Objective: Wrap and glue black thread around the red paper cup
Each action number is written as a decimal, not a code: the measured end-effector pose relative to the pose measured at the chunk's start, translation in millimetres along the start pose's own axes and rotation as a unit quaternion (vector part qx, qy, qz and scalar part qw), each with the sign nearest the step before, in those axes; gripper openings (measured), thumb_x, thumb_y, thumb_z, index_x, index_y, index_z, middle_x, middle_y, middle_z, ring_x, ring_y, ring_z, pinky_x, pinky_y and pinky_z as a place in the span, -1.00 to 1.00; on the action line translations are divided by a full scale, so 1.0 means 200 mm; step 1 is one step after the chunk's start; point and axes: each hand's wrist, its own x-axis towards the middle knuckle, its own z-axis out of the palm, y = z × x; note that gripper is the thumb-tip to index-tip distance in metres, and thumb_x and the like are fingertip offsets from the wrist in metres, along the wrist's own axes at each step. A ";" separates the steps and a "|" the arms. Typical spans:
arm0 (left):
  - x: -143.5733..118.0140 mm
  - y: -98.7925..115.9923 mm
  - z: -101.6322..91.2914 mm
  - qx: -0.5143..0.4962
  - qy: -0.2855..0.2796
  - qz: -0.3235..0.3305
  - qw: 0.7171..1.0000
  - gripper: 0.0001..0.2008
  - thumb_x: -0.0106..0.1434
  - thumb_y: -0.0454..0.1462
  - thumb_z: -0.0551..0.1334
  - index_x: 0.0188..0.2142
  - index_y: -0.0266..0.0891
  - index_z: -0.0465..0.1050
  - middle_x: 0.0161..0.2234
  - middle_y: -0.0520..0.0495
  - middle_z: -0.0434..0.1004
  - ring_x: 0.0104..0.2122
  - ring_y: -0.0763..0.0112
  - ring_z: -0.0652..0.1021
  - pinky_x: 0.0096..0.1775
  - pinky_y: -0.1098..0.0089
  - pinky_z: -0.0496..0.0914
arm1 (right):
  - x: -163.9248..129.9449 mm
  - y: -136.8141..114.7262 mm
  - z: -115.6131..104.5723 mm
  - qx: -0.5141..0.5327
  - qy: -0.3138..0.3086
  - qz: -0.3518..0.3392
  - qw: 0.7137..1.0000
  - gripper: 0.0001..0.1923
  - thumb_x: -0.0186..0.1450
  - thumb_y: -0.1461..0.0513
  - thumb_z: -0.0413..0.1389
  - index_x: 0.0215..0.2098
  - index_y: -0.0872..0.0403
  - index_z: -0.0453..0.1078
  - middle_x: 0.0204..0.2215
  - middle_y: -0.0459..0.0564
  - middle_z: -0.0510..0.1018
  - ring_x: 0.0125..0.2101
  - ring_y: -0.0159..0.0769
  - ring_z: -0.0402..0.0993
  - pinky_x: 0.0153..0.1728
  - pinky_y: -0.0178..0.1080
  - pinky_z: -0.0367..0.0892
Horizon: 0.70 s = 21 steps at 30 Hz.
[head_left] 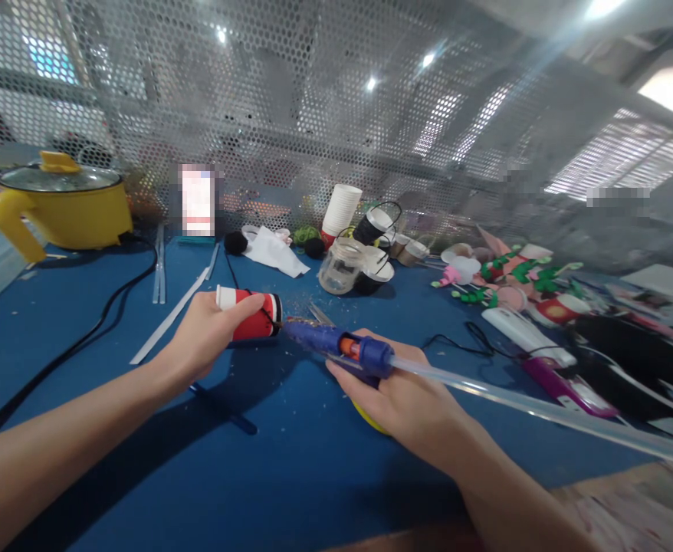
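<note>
- My left hand (210,333) has its fingers closed around a red paper cup (250,314), which lies on its side in the grip, lifted just above the blue surface (290,460).
- The red paper cup has a white band at the end under my thumb and a black-and-white band at the end facing the glue gun (336,345).
- My right hand (405,399) is wrapped tight on the glue gun, fingers closed on its blue body; the nozzle points at the banded end of the red paper cup and sits right at it, though I cannot tell if it touches.
- A clear glue stick (543,410) runs out of the back of the glue gun, away from the red paper cup, toward the right edge of view.
- Something yellow (368,418) peeks out under my right hand, on the far side from the red paper cup; too hidden to name.
- Beyond the red paper cup, near the mesh wall (313,100), there is a stack of white cups (341,208) and a clear jar (339,267).
- Well to the left of the red paper cup sits a yellow pot (64,203) with a lid, and a black cable (83,337) trails from it across the surface.
- Well to the right of the red paper cup lies a heap of pink, green and white craft pieces (509,280).
</note>
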 end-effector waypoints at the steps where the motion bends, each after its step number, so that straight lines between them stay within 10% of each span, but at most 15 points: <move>1: -0.01 0.00 0.00 0.014 -0.003 0.004 1.000 -0.71 -0.02 -0.15 0.20 -0.71 -0.25 0.20 -0.84 0.17 0.06 -0.83 0.66 0.05 -0.77 0.54 -0.12 | 0.00 0.00 0.00 -0.008 -0.004 -0.005 1.000 -0.86 0.16 0.13 0.00 -0.46 0.03 0.25 -0.55 -0.10 0.44 -0.56 -0.35 0.37 -0.59 -0.35 0.18; 9: -0.04 0.02 0.01 0.048 0.011 0.061 0.997 -0.71 -0.01 -0.23 0.20 -0.74 -0.23 0.15 -0.87 0.22 -0.09 -0.84 0.67 -0.01 -0.78 0.53 -0.11 | 0.00 0.01 -0.01 -0.008 -0.001 -0.003 1.000 -0.86 0.17 0.14 -0.02 -0.44 0.02 0.31 -0.56 -0.07 0.44 -0.57 -0.31 0.37 -0.59 -0.32 0.20; 21: -0.02 -0.05 0.00 0.055 0.006 0.188 0.981 -0.78 -0.03 -0.18 0.20 -0.61 -0.32 0.37 -0.72 0.11 0.21 -0.69 0.60 0.17 -0.67 0.55 0.10 | 0.03 -0.05 -0.06 0.048 0.038 -0.008 0.998 -0.84 0.15 0.21 -0.03 -0.46 0.05 0.38 -0.61 -0.06 0.47 -0.62 -0.34 0.38 -0.61 -0.34 0.27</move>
